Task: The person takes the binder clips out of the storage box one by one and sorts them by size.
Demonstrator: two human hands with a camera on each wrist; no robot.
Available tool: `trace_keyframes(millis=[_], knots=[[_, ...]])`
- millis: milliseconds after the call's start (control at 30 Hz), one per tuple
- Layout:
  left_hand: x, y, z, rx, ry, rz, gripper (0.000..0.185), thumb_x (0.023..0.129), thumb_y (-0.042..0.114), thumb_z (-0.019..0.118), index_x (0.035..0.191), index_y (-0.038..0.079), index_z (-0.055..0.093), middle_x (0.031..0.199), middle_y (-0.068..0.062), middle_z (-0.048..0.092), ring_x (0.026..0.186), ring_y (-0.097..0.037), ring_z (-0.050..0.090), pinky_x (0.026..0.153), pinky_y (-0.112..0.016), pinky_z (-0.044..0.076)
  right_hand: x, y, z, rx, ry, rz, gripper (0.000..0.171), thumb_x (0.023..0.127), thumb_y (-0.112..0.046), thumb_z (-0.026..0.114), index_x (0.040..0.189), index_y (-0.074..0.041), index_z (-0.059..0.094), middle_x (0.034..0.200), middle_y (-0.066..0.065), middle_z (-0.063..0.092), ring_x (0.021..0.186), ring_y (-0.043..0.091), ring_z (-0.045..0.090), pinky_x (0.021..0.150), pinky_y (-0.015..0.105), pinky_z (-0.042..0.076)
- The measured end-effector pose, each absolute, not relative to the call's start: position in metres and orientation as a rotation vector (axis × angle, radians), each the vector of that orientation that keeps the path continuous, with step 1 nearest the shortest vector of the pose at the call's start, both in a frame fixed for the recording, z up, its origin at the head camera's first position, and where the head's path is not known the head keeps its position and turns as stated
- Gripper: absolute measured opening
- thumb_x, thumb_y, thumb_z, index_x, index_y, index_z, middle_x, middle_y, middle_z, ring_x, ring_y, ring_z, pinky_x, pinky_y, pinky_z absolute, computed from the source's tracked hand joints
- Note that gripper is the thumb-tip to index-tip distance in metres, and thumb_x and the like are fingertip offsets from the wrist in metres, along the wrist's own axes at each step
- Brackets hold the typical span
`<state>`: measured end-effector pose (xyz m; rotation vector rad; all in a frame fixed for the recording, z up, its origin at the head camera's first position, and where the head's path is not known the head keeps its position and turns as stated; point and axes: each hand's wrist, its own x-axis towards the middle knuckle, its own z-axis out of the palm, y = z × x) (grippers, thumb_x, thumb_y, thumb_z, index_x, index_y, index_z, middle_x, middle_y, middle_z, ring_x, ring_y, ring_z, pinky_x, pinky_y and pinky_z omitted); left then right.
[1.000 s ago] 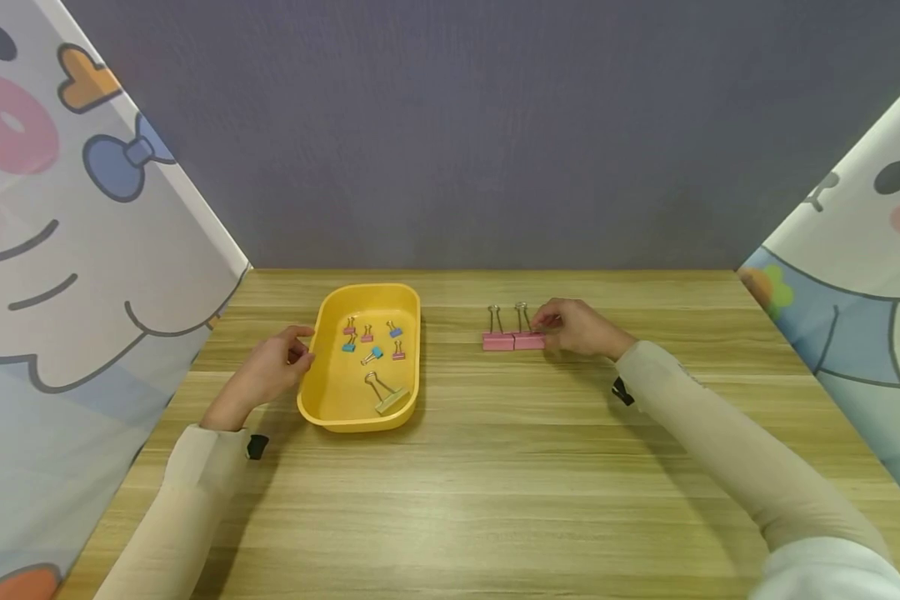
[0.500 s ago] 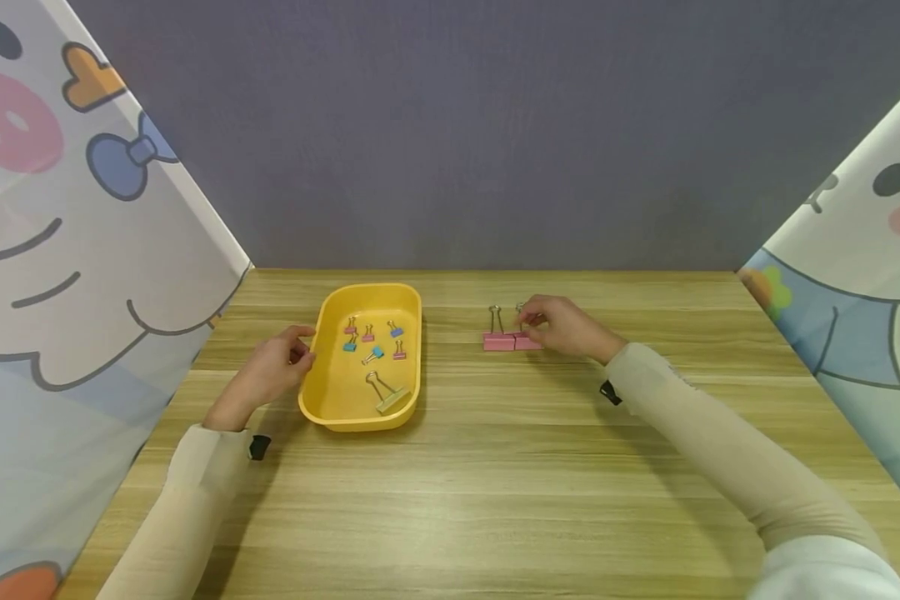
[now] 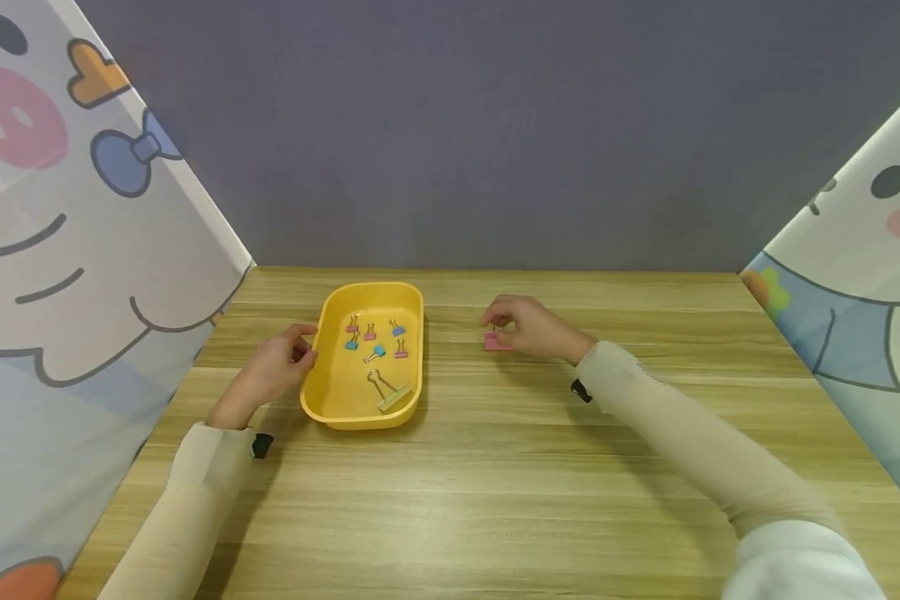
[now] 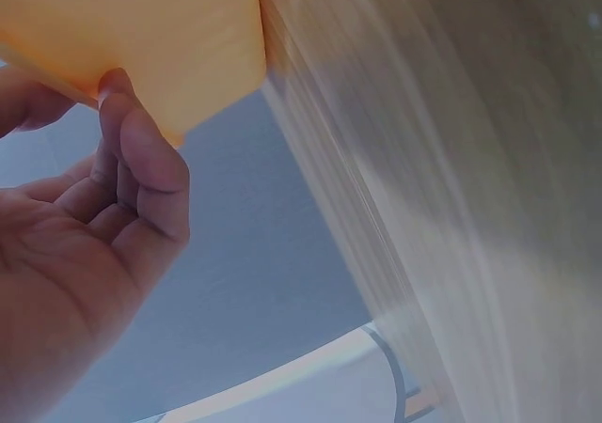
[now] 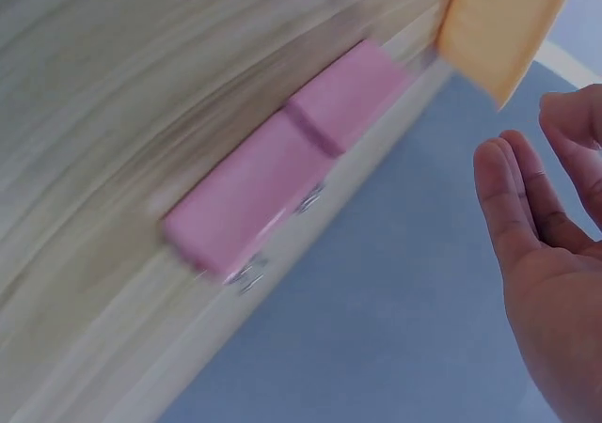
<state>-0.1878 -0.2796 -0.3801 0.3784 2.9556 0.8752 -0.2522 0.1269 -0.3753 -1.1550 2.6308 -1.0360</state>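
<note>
My left hand (image 3: 273, 367) holds the left rim of a yellow plastic tray (image 3: 317, 408); in the left wrist view its fingertips bend in at the tray's rim and outer wall. Several small binder clips in pink and blue lie in the tray, with a larger pale yellow binder clip (image 3: 396, 398) near its front. My right hand (image 3: 536, 327) hovers over two large pink binder clips (image 5: 246, 197) standing end to end on the table. It covers most of them in the head view. Nothing shows between its thumb and fingers in the right wrist view.
The wooden table (image 3: 450, 500) ends at a dark grey wall (image 3: 465, 150) behind. Cartoon-printed cloths hang on both sides. The tray stands to the left of the pink clips, with bare tabletop between them.
My right hand has moved left along the row of pink clips, from the right one to over the left one. The left hand has stayed at the tray's rim.
</note>
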Motion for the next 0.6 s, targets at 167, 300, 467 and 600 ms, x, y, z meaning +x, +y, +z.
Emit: trace_keyframes(millis=[167,300,467,600], knots=[[-0.187,-0.279,-0.381,0.387,2.960,0.892,0.041,0.093,0.006,0.055,0.130,-0.009,0.044,0.090,-0.014,0.061,0.076,-0.024,0.059,0.065,-0.037,0.050,-0.248,0.106,-0.370,-1.240,2.593,-1.034,0.020,0.086,-0.003,0.063,0.105,-0.007,0.068,0.101,0.011,0.062,0.092,0.018,0.058,0.082,0.037,0.049],[-0.188,-0.277,-0.381,0.400,2.962,0.904,0.041,0.093,0.006,0.056,0.129,-0.010,0.044,0.089,-0.014,0.061,0.076,-0.024,0.059,0.065,-0.037,0.050,-0.246,0.095,-0.369,-1.243,2.593,-1.007,0.019,0.086,-0.004,0.065,0.105,-0.008,0.068,0.100,0.007,0.062,0.092,0.017,0.058,0.083,0.038,0.049],[-0.187,-0.278,-0.381,0.417,2.960,0.902,0.040,0.093,0.004,0.056,0.129,-0.011,0.044,0.088,-0.014,0.061,0.074,-0.023,0.058,0.065,-0.037,0.049,-0.245,0.084,-0.369,-1.249,2.592,-0.976,0.020,0.086,-0.004,0.066,0.105,-0.009,0.068,0.101,0.003,0.061,0.093,0.016,0.058,0.083,0.038,0.049],[-0.186,-0.279,-0.380,0.416,2.952,0.915,0.041,0.093,0.004,0.056,0.129,-0.011,0.043,0.089,-0.015,0.060,0.074,-0.023,0.058,0.065,-0.037,0.049,-0.242,0.071,-0.369,-1.305,2.539,-0.976,0.020,0.086,-0.003,0.066,0.105,-0.009,0.068,0.104,0.006,0.061,0.096,0.020,0.059,0.085,0.036,0.049]])
